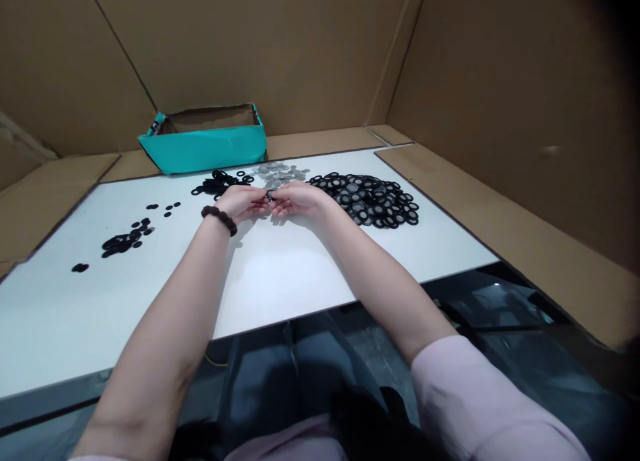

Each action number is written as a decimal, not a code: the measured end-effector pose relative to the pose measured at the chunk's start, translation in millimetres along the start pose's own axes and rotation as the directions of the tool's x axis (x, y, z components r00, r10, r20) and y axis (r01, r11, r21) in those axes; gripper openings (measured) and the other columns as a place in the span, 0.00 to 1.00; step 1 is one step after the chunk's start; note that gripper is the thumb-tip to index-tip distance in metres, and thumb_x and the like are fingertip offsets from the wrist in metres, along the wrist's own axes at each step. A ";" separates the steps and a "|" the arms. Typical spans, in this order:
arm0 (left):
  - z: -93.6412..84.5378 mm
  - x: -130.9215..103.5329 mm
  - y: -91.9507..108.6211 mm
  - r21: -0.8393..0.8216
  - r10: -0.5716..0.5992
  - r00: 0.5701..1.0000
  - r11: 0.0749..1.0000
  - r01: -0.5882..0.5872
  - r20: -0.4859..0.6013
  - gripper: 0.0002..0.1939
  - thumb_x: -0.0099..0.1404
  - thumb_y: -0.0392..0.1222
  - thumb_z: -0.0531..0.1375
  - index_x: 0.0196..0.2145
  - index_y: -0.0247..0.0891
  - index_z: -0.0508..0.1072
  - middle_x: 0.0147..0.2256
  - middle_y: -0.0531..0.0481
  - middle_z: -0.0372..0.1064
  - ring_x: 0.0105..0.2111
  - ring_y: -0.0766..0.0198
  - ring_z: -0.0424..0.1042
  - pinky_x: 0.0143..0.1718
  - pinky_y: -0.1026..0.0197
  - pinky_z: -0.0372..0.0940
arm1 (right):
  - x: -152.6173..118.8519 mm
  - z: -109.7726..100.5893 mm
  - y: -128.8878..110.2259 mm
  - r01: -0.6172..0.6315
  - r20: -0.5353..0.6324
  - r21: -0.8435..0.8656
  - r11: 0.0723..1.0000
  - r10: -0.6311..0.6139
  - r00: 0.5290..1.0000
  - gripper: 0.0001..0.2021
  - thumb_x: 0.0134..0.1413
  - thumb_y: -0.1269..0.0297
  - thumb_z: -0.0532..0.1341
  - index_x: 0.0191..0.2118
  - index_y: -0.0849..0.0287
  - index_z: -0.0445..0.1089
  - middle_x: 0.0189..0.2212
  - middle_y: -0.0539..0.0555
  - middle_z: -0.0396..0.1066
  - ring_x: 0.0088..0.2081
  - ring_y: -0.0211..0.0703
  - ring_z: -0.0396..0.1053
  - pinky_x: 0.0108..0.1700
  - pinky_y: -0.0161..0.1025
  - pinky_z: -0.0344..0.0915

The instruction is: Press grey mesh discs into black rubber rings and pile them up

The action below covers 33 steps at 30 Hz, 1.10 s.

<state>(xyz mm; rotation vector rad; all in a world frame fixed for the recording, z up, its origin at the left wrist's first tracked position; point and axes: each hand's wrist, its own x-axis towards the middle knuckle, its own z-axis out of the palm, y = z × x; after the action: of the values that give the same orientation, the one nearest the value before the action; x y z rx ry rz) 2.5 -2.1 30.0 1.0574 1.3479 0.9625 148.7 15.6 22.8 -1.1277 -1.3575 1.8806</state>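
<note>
My left hand [244,201] and my right hand [295,199] meet above the white table, fingertips pinched together on one small black ring [271,195]. Fingers cover most of that ring, so whether its centre is filled cannot be made out. Right of my hands lies a large heap of black rings with grey centres [375,201]. Just beyond my fingers is a pile of small grey discs [280,173]. A pile of black rings [220,183] rests behind my left hand. Small black discs [123,242] are scattered farther left.
A turquoise open box [205,149] stands at the back left against cardboard walls [260,54]. Cardboard strips [450,194] run along the right side of the white tabletop [280,274]. Two black discs [80,268] lie near the left side.
</note>
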 end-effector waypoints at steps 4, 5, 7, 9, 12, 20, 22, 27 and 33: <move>-1.7 0.4 1.0 0.069 -0.001 1.000 0.998 0.000 0.018 0.06 0.54 0.33 0.64 0.22 0.31 0.73 0.24 0.44 0.71 0.23 0.65 0.70 0.34 0.58 0.68 | -2.8 1.3 -1.9 -0.005 -0.014 -0.068 0.998 0.004 1.000 0.11 0.59 0.77 0.53 0.26 0.68 0.66 0.18 0.55 0.70 0.19 0.34 0.68 0.21 0.28 0.67; -2.1 0.7 1.0 0.096 0.007 1.000 0.995 -0.008 0.016 0.06 0.53 0.34 0.65 0.22 0.32 0.73 0.23 0.44 0.71 0.23 0.65 0.70 0.34 0.58 0.68 | -3.3 1.7 -2.3 -0.003 -0.020 -0.090 0.996 0.001 1.000 0.11 0.59 0.77 0.54 0.26 0.67 0.65 0.19 0.55 0.70 0.19 0.35 0.69 0.21 0.29 0.67; -2.7 1.0 0.8 0.146 0.027 1.000 0.989 -0.027 0.003 0.06 0.51 0.35 0.66 0.21 0.32 0.73 0.22 0.44 0.71 0.23 0.64 0.71 0.34 0.57 0.68 | -4.0 2.3 -2.5 0.001 -0.026 -0.138 0.990 -0.005 1.000 0.11 0.57 0.77 0.57 0.24 0.66 0.65 0.18 0.56 0.70 0.19 0.36 0.69 0.21 0.30 0.66; -2.8 0.6 1.0 0.183 0.040 0.999 0.982 -0.037 -0.013 0.07 0.50 0.35 0.66 0.19 0.33 0.73 0.21 0.45 0.70 0.23 0.63 0.70 0.34 0.57 0.67 | -3.8 2.8 -2.1 0.005 -0.031 -0.189 0.982 -0.011 0.999 0.12 0.56 0.76 0.58 0.22 0.65 0.65 0.18 0.56 0.69 0.19 0.36 0.68 0.20 0.30 0.65; -2.5 -0.4 1.8 0.205 0.030 0.999 0.979 -0.023 -0.032 0.06 0.51 0.33 0.65 0.19 0.33 0.73 0.20 0.45 0.70 0.22 0.65 0.69 0.33 0.58 0.67 | -1.7 2.9 -0.4 0.050 -0.102 -0.252 0.966 -0.078 0.992 0.13 0.54 0.77 0.59 0.20 0.65 0.65 0.15 0.53 0.67 0.17 0.33 0.65 0.19 0.27 0.62; 2.1 -1.4 2.2 0.144 -0.050 0.999 0.988 0.049 0.003 0.07 0.53 0.31 0.63 0.20 0.32 0.71 0.22 0.42 0.70 0.24 0.61 0.70 0.36 0.54 0.67 | 7.4 -2.0 1.7 0.074 -0.216 -0.269 0.960 -0.135 0.967 0.12 0.50 0.77 0.62 0.18 0.65 0.66 0.14 0.51 0.66 0.18 0.31 0.64 0.21 0.26 0.64; 3.7 -1.1 1.3 0.145 -0.072 0.997 0.987 0.071 -0.001 0.08 0.56 0.30 0.61 0.20 0.31 0.71 0.22 0.42 0.70 0.23 0.63 0.70 0.35 0.56 0.67 | 7.2 -1.6 1.5 0.057 -0.229 -0.267 0.962 -0.121 0.966 0.12 0.50 0.77 0.62 0.18 0.64 0.67 0.13 0.50 0.66 0.18 0.31 0.65 0.20 0.26 0.64; 3.8 2.5 -2.4 0.100 -0.043 0.999 0.994 0.045 -0.023 0.08 0.59 0.33 0.60 0.22 0.31 0.72 0.23 0.43 0.71 0.23 0.66 0.70 0.35 0.58 0.68 | 4.0 5.7 1.3 0.047 -0.272 -0.145 0.988 -0.085 0.958 0.13 0.53 0.76 0.60 0.19 0.64 0.66 0.13 0.50 0.65 0.17 0.30 0.63 0.18 0.25 0.63; 0.5 1.0 0.9 0.015 0.030 0.999 0.999 -0.030 -0.033 0.02 0.54 0.31 0.63 0.25 0.30 0.74 0.23 0.47 0.71 0.24 0.68 0.70 0.35 0.62 0.69 | -5.1 10.4 -4.5 0.042 -0.217 0.013 0.999 -0.038 0.975 0.11 0.57 0.77 0.56 0.24 0.66 0.66 0.16 0.51 0.66 0.18 0.30 0.64 0.22 0.26 0.65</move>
<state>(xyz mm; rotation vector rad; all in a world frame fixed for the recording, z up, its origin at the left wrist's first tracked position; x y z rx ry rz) 3.0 -0.9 30.5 1.0791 1.3710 0.9978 142.0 8.0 30.0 -1.2472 -1.2298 1.6823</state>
